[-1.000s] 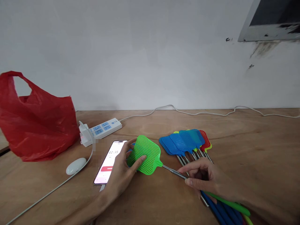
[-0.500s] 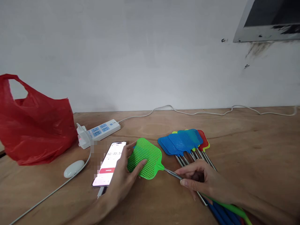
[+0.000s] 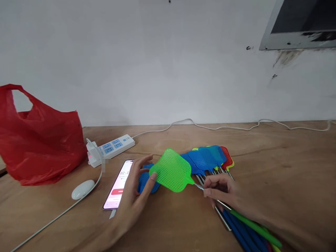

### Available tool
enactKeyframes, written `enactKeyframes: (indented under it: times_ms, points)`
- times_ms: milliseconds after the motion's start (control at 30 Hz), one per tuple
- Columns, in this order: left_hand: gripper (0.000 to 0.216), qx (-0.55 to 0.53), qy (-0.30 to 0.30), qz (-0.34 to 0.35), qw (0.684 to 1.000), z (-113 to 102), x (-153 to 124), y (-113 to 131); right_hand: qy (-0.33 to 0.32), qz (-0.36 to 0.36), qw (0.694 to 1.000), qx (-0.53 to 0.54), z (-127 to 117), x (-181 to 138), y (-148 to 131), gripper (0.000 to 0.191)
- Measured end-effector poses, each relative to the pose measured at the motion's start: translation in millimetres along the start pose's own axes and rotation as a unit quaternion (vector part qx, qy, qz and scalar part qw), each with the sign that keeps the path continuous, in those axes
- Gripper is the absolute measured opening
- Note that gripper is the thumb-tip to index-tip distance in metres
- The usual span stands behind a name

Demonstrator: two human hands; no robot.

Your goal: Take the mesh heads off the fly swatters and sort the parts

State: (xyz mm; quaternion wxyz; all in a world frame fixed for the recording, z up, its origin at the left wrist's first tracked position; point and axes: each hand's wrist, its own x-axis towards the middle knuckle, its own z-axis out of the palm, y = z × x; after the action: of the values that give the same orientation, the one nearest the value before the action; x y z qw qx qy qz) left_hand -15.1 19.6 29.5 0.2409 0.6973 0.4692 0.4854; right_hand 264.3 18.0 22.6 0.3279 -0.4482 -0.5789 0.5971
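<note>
A green fly swatter (image 3: 172, 170) with a thin metal shaft is lifted a little above the wooden table (image 3: 275, 168). My right hand (image 3: 223, 192) pinches the shaft just behind the mesh head. My left hand (image 3: 136, 196) touches the head's left edge with thumb and fingertips, fingers partly spread. Under the green head lies a blue swatter head (image 3: 145, 180). To the right, several swatters (image 3: 210, 157), blue, red and yellow-green, lie fanned out, handles running toward the lower right.
A phone (image 3: 118, 185) with a lit timer screen lies left of my left hand. Behind it are a white power strip (image 3: 112, 147), a white oval mouse-like object (image 3: 83, 189) and cables. A red plastic bag (image 3: 39, 140) stands at far left.
The green swatter has moved right and up toward the fanned pile, uncovering a blue head beneath. My right hand slid closer to the mesh head; my left fingers shifted to its edge.
</note>
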Motion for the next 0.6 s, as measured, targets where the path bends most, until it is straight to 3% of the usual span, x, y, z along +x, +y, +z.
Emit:
enactKeyframes:
  times_ms: [100,200,400,600]
  points:
    - [0.019,-0.032,0.054,-0.008,0.998,0,-2,-2,0.081,0.005,0.995,0.064,-3,3,-3,0.036]
    - [0.015,-0.038,0.040,-0.007,0.998,0,-3,-1,0.094,0.052,0.985,0.136,-4,3,-10,0.034]
    - [0.029,0.019,-0.157,-0.039,0.987,2,-4,10,0.025,0.041,0.980,0.194,-2,5,-10,0.028]
    - [0.024,0.043,-0.286,-0.022,0.957,9,-8,15,-0.059,0.016,0.981,0.185,-4,0,-9,0.031]
